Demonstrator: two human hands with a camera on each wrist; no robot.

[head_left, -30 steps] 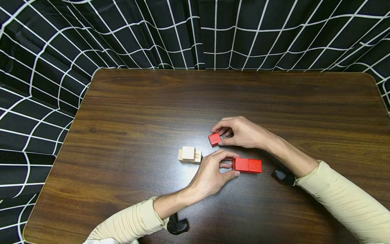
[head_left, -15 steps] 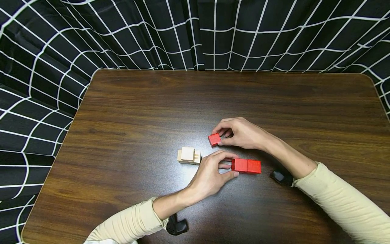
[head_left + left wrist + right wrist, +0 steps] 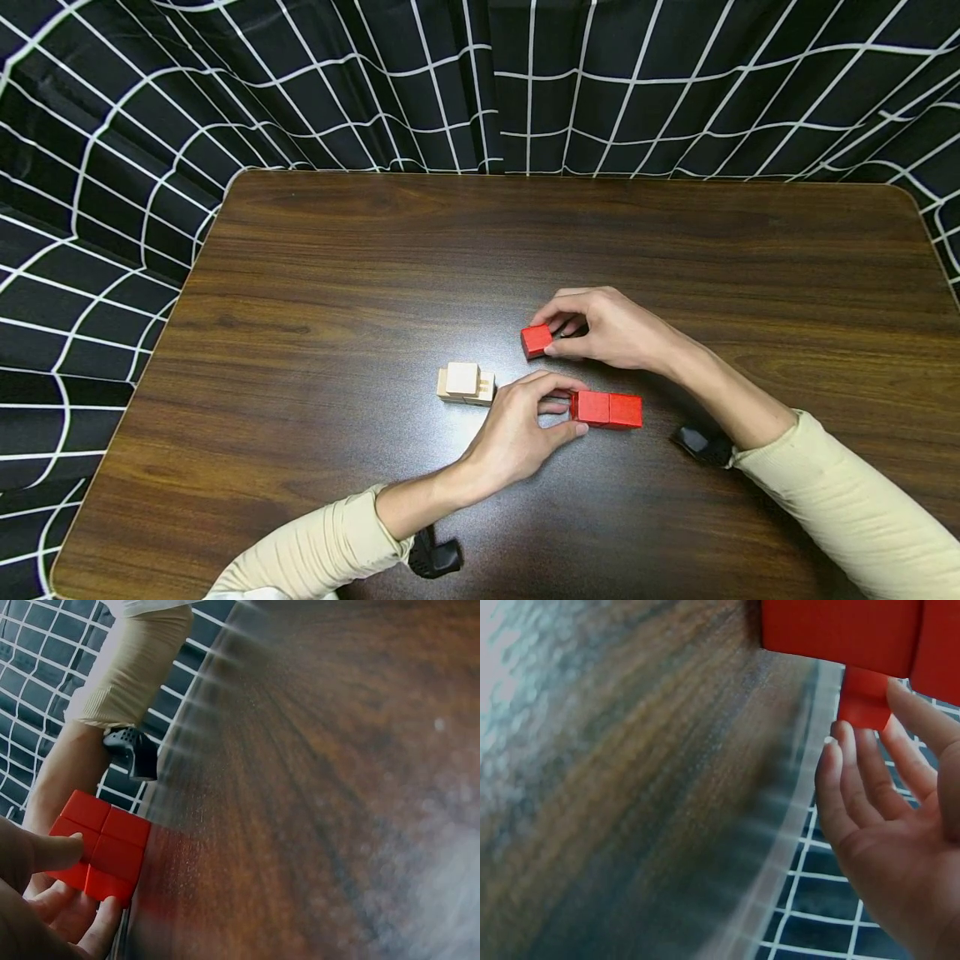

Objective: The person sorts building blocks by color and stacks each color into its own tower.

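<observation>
My left hand [image 3: 513,429] grips the left end of a group of red cubes [image 3: 609,409], fingers on the far side and thumb on the near side. In the left wrist view these red cubes [image 3: 112,840] form a compact block of several faces, with my thumb [image 3: 56,851] against one. Farther back, my right hand [image 3: 618,329] pinches a single red cube [image 3: 536,341] between thumb and fingertips. The right wrist view shows that small red cube [image 3: 864,701] at the fingertips, partly hidden by the nearer red block [image 3: 840,634].
Left of my left hand stands a group of pale wooden blocks [image 3: 462,379], one of them on top. All this is on a dark brown wooden table [image 3: 337,250]. Black cloth with a white grid [image 3: 420,92] hangs behind and at the sides.
My right hand has shifted slightly right with the single red cube, which has turned a little. The left hand and its red cubes have stayed in place.
</observation>
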